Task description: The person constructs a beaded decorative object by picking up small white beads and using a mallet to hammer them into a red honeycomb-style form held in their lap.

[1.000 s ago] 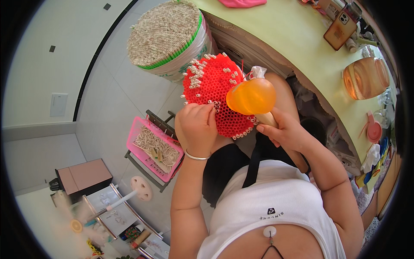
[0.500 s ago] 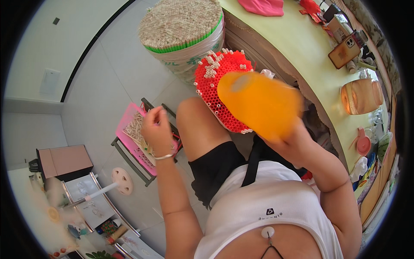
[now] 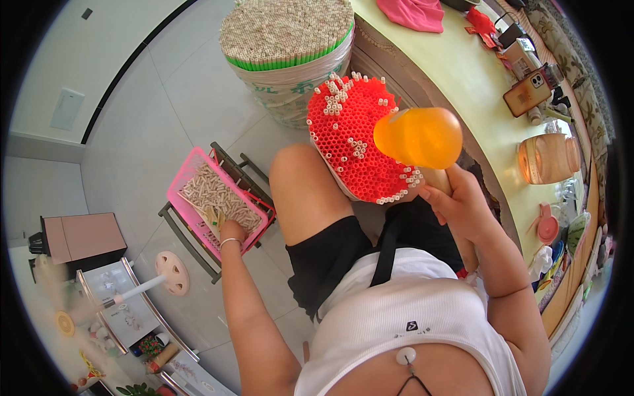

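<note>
My right hand [image 3: 465, 204] grips an orange mallet [image 3: 422, 137], whose glossy rounded head is raised over the right edge of a bundle of red tubes [image 3: 366, 132]. Short white rods stick out of some of these tubes, in clusters at the far end, in the middle and along the near rim. The bundle stands beside my knees. On the left, my left hand [image 3: 231, 232] reaches down into a pink basket [image 3: 191, 224] among many loose white rods [image 3: 221, 191]. Its fingertips are hard to make out there, close to a pale, thin strip [image 3: 212, 218].
The basket rests on a dark-framed stool [image 3: 188, 244]. Beyond the red bundle stands a large wrapped bundle of rods in green tubes [image 3: 284, 63]. A pale yellow table [image 3: 489, 125] on the right holds a phone [image 3: 528, 91], a glass jar [image 3: 545, 158] and a pink cloth [image 3: 413, 13].
My left hand has gone down into the basket from above its right side. The mallet has swung up and right off the red bundle, uncovering the white rods in its middle.
</note>
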Tool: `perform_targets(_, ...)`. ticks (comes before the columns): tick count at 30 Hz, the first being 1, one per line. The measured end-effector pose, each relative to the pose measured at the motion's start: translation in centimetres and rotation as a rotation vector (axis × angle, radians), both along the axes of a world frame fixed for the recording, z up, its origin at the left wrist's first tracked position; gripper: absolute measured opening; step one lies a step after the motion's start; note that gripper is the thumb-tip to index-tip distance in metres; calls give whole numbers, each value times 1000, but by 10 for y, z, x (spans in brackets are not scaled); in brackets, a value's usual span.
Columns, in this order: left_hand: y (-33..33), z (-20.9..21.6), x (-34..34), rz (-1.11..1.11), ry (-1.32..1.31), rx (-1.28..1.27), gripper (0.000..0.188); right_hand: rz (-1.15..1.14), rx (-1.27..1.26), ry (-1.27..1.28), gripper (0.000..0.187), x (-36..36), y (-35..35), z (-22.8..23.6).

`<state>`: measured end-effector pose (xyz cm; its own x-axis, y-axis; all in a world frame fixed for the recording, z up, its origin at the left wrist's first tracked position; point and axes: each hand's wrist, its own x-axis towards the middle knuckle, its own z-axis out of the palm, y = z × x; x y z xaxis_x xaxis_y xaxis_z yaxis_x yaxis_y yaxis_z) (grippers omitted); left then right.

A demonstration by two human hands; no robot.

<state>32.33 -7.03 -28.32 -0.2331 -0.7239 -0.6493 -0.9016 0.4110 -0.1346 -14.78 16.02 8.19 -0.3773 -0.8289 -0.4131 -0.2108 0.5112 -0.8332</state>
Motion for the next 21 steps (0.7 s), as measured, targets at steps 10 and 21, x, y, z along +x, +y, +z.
perform_targets(10, -1, 141, -42, 530, 708, -537, 18, 11, 86, -65, 29, -10, 11, -24)
perform_targets(21, 51, 277, -296, -138, 1482, -394, 7, -7, 39, -164, 34, -17, 16, -37)
